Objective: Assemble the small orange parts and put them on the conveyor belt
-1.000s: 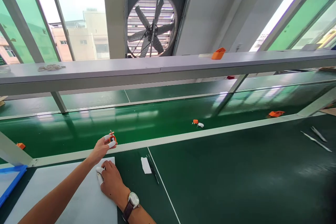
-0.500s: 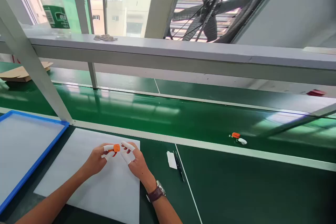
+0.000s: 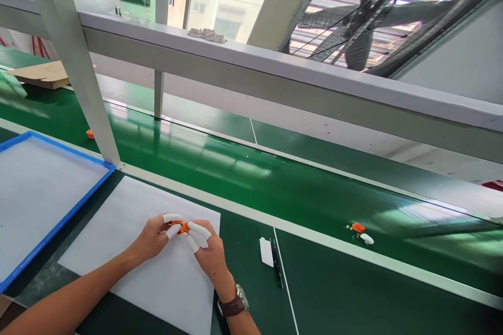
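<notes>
The left hand (image 3: 154,236) was held out over the white sheet (image 3: 157,277), its forearm slanted up from the lower left and its fingers pointed toward the right hand (image 3: 212,256). The right forearm was brought up from the lower edge of the view, with the wrist bent so that the fingertips were turned to the left. A watch (image 3: 234,302) with a dark strap was worn on the right wrist. White covers were fitted on the thumb and index finger of the left hand and on several fingers of the right.

Both hands were closed in a pinch on a small orange piece (image 3: 181,227), the left from one side and the right from the other. The piece was held above the upper right part of the sheet. Its orange surface was seen as bright and curved, but it was largely covered by the fingertips; it may have been made of two parts, though this could not be told clearly.

The sheet was laid on the dark green tabletop (image 3: 373,293), with a blue-edged panel (image 3: 78,204) placed to its left. To its right, a small white card (image 3: 266,252) was set just beside a dark, slender tool (image 3: 276,263). Beyond the pale rail (image 3: 243,212), another orange piece (image 3: 358,228) and a white piece (image 3: 367,239) were seen close together on the glossy green surface (image 3: 236,183).
</notes>
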`<state>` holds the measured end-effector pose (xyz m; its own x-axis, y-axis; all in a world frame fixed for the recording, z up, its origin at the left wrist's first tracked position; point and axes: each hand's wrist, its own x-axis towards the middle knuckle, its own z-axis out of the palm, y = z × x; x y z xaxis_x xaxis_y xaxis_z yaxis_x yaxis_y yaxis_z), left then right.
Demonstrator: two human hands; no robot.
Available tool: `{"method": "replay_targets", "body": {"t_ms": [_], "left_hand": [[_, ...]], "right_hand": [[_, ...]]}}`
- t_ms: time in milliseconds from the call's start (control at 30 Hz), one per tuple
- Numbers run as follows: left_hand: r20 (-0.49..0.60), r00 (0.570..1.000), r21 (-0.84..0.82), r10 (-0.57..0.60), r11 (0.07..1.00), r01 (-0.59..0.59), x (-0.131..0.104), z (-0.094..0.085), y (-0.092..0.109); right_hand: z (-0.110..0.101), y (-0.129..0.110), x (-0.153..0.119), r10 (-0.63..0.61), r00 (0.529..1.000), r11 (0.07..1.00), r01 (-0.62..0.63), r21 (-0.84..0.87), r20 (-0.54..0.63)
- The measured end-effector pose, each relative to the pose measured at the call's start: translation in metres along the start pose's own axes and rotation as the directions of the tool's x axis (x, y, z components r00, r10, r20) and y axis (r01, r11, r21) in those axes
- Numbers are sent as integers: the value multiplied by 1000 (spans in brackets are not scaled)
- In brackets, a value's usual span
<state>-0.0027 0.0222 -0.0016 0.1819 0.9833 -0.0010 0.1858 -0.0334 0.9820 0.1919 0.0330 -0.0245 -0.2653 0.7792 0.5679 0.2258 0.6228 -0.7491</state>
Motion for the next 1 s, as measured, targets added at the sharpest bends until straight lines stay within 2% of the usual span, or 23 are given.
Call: {"method": "replay_targets", "body": {"t_ms": [100,300,467,633,733,833,933,1000], "left_hand": [[-12,994,-118,-110,987,108,1,1,4],[112,980,-294,-167,936,193,7,-5,0],[77,976,-250,-206,943,219,7,-4,-7],[52,979,-162,-197,966,203,4,-1,-5],[96,983,-187,-157,967,173,3,-2,-2],[104,983,-188,-149,968,167,3,-3,0],[101,982,-190,-160,966,177,3,-2,1],[127,979,-206,-157,962,181,2,-2,1]], "right_hand": [[4,-3,-2,-93,995,994,94,-56,34],[0,3,-2,-79,997,991,76,-107,-24],[-2,6,-5,-53,999,994,52,-99,-4],[4,3,-6,15,1000,1000,-14,-24,19],[6,1,-4,79,997,996,-79,26,20],[5,1,-3,194,976,965,-209,158,103],[2,1,-3,371,907,835,-419,356,198],[1,1,-3,458,852,737,-523,428,254]]}}
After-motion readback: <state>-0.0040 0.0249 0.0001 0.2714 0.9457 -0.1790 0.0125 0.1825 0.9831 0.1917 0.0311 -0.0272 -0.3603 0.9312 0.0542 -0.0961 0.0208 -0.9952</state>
